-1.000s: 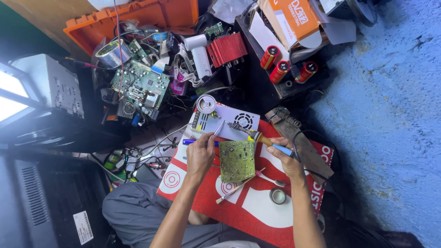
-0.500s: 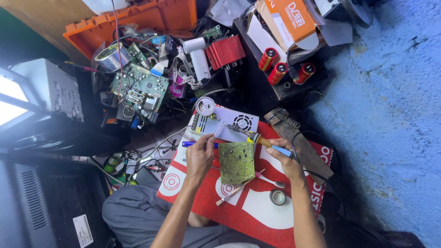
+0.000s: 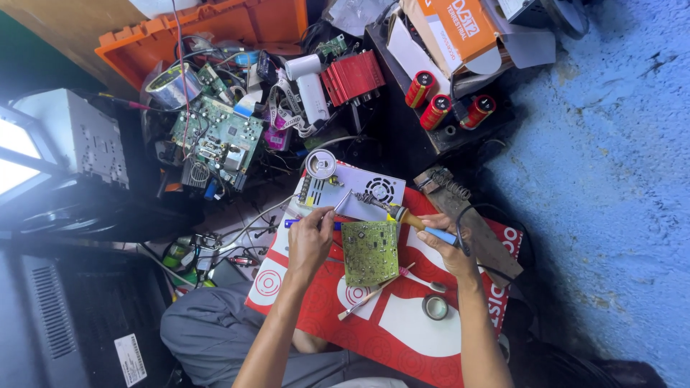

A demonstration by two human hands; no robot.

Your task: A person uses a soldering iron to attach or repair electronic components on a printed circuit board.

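Circuit board [image 3: 369, 252], green and roughly square, is lying on a red and white mat [image 3: 402, 334] spread over the person's lap, just below a white perforated metal box [image 3: 356, 190] with a round fan grille. Largest around it, an orange crate [image 3: 208, 29] is sitting at the top, with a heap of green boards [image 3: 215, 140], cables and a red finned block [image 3: 352, 75] beneath it, and three red capacitors [image 3: 445, 108] standing on a dark shelf to the right. The left hand [image 3: 310, 241] is pressing down beside the board's left edge, fingers closed on a thin silvery wire or tool [image 3: 342, 202] that is pointing up toward the box. The right hand [image 3: 449, 248] is clamped on a soldering iron [image 3: 420, 223] with a blue and wooden handle, its tip aiming at the board's upper right corner. A small tape roll [image 3: 435, 307] is resting on the mat below the right hand, near a thin stick [image 3: 368, 299].
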